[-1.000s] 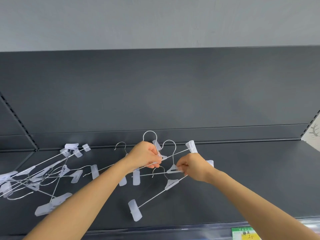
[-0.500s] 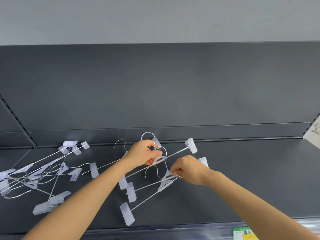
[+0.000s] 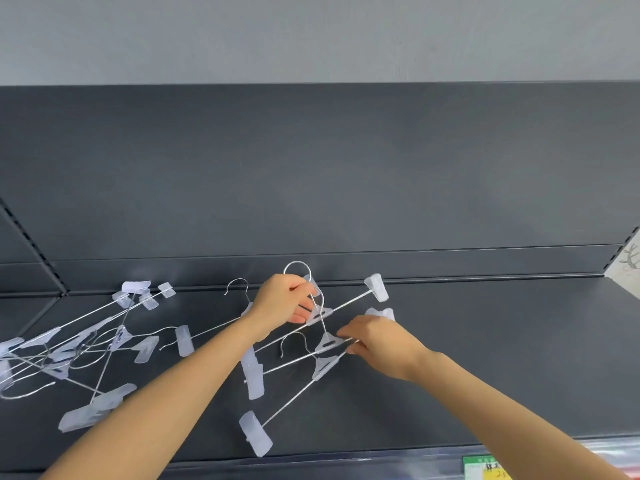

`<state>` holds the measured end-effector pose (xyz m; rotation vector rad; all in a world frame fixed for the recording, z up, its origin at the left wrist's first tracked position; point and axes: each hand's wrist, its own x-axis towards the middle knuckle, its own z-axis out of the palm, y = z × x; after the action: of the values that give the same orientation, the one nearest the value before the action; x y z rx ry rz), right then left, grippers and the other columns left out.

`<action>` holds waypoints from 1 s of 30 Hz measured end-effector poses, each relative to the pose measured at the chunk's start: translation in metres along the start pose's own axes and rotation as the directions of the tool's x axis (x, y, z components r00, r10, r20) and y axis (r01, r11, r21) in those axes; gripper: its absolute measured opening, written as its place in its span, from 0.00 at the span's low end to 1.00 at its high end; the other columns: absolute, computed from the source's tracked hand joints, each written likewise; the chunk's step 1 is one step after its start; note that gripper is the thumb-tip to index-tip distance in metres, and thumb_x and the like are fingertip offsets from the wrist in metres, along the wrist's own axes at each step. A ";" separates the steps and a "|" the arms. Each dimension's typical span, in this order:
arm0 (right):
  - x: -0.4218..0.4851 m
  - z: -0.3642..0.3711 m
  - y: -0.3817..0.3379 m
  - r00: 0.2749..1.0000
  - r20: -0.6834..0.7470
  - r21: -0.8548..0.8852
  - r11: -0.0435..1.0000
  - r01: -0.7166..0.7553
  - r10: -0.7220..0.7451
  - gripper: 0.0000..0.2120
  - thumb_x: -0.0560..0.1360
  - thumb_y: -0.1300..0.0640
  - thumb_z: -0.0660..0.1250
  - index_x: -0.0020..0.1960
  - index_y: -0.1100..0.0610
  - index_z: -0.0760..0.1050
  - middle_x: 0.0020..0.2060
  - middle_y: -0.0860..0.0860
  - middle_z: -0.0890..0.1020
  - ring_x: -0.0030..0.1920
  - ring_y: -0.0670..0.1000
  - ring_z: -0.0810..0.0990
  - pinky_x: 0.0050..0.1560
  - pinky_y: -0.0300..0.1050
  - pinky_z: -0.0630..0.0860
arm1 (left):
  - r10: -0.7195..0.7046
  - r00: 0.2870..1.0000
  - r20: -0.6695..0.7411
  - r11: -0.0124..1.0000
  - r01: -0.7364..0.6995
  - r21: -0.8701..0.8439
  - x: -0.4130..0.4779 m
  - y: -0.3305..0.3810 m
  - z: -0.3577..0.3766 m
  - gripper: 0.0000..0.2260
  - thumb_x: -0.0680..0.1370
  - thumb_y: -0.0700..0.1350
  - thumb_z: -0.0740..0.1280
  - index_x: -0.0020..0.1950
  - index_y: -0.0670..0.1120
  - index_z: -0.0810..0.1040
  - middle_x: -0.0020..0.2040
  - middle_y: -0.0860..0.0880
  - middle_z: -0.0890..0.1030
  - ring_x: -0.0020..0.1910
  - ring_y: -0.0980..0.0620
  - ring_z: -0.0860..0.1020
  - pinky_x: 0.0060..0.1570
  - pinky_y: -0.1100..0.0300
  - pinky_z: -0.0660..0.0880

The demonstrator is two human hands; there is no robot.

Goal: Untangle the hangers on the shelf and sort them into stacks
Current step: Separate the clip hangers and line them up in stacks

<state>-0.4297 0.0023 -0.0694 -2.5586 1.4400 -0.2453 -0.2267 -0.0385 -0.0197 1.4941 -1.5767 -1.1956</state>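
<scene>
Reaching over the dark grey shelf point(image 3: 502, 358), the left hand point(image 3: 282, 303) was curled round the neck of a wire clip hanger point(image 3: 349, 301), just below its hook point(image 3: 298, 268), and held it lifted and tilted, so that one translucent end clip point(image 3: 376, 288) pointed up and to the right. The right hand point(image 3: 377, 344) was lower and just beside it. Its fingertips pinched the bar of a second hanger point(image 3: 327, 342) close to the plastic centre piece. A third hanger point(image 3: 323, 367) hung crossed beneath these two, and its bar sloped down to a clip point(image 3: 256, 433) near the shelf's front edge. How the three wires were caught in each other could not be made out.

A lone hanger point(image 3: 184, 340) lay on the shelf behind the left forearm. Further left lay a tangled pile of hangers point(image 3: 79, 344), with bars and hooks crossing at many angles, well apart from the held group. A dark back panel point(image 3: 311, 168) rose behind the shelf, and a green and yellow price label point(image 3: 485, 469) sat on the front rail at lower right.
</scene>
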 end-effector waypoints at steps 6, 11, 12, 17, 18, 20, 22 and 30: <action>-0.020 0.008 0.009 1.000 -0.015 -0.073 0.997 0.023 -0.024 0.16 0.79 0.58 0.60 0.65 0.53 0.73 0.65 0.51 0.72 0.64 0.55 0.71 0.57 0.50 0.75 | 0.031 0.987 -0.156 0.999 -0.029 0.013 0.009 -0.005 -0.013 0.10 0.78 0.40 0.62 0.44 0.41 0.82 0.40 0.39 0.83 0.33 0.48 0.81 0.36 0.58 0.81; -0.012 0.005 -0.010 0.942 0.056 0.440 0.838 -0.322 0.332 0.08 0.75 0.60 0.63 0.51 0.63 0.76 0.44 0.58 0.80 0.44 0.56 0.80 0.50 0.48 0.78 | 0.041 0.985 -0.167 0.999 -0.038 0.019 0.009 -0.008 -0.013 0.09 0.78 0.40 0.62 0.44 0.42 0.82 0.39 0.40 0.83 0.34 0.47 0.81 0.35 0.59 0.81; -0.008 0.003 -0.016 0.900 0.144 0.632 0.662 -0.403 0.411 0.03 0.74 0.61 0.64 0.46 0.61 0.75 0.41 0.58 0.80 0.40 0.55 0.81 0.48 0.46 0.80 | 0.043 0.985 -0.168 0.999 -0.041 0.020 0.008 -0.007 -0.011 0.09 0.78 0.40 0.62 0.44 0.42 0.82 0.39 0.40 0.83 0.34 0.48 0.82 0.35 0.59 0.81; 0.012 0.007 -0.039 0.777 0.447 0.879 -0.056 -0.474 0.444 0.08 0.74 0.63 0.68 0.50 0.67 0.76 0.44 0.62 0.83 0.43 0.57 0.84 0.45 0.48 0.82 | 0.046 0.984 -0.174 0.998 -0.053 -0.035 0.004 -0.003 -0.008 0.09 0.77 0.40 0.63 0.44 0.39 0.82 0.39 0.37 0.83 0.32 0.47 0.80 0.36 0.56 0.81; 0.014 0.007 -0.043 0.762 0.462 0.881 -0.134 -0.454 0.455 0.06 0.75 0.64 0.67 0.49 0.67 0.76 0.43 0.62 0.83 0.42 0.57 0.84 0.43 0.48 0.82 | 0.047 0.984 -0.171 0.998 -0.055 -0.040 0.004 -0.002 -0.008 0.09 0.77 0.40 0.63 0.44 0.38 0.82 0.40 0.36 0.82 0.32 0.47 0.79 0.37 0.55 0.81; 0.017 0.005 -0.048 0.741 0.455 0.889 -0.195 -0.415 0.494 0.01 0.75 0.67 0.66 0.46 0.66 0.76 0.40 0.62 0.83 0.37 0.56 0.84 0.40 0.47 0.82 | 0.059 0.984 -0.167 0.997 -0.065 -0.029 0.003 -0.002 -0.009 0.09 0.77 0.39 0.63 0.45 0.38 0.82 0.40 0.36 0.82 0.32 0.46 0.79 0.37 0.54 0.81; 0.018 0.002 -0.050 0.731 0.411 0.906 -0.161 -0.391 0.544 0.02 0.74 0.68 0.65 0.43 0.66 0.76 0.39 0.62 0.83 0.36 0.56 0.84 0.39 0.47 0.82 | 0.081 0.983 -0.164 0.997 -0.080 0.017 0.002 -0.003 -0.012 0.10 0.78 0.40 0.62 0.45 0.39 0.82 0.39 0.37 0.83 0.33 0.45 0.80 0.37 0.56 0.81; 0.000 -0.013 -0.041 0.706 0.317 0.921 -0.026 -0.390 0.633 0.03 0.74 0.68 0.63 0.42 0.66 0.75 0.41 0.65 0.83 0.40 0.58 0.85 0.39 0.46 0.82 | 0.072 0.985 -0.156 0.997 -0.078 -0.028 0.009 0.004 -0.012 0.09 0.78 0.40 0.62 0.45 0.39 0.82 0.39 0.38 0.83 0.32 0.48 0.80 0.37 0.56 0.81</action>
<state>-0.3992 0.0217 -0.0471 -0.8156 1.4375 -0.9471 -0.2186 -0.0495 -0.0132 1.4563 -1.4886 -1.0333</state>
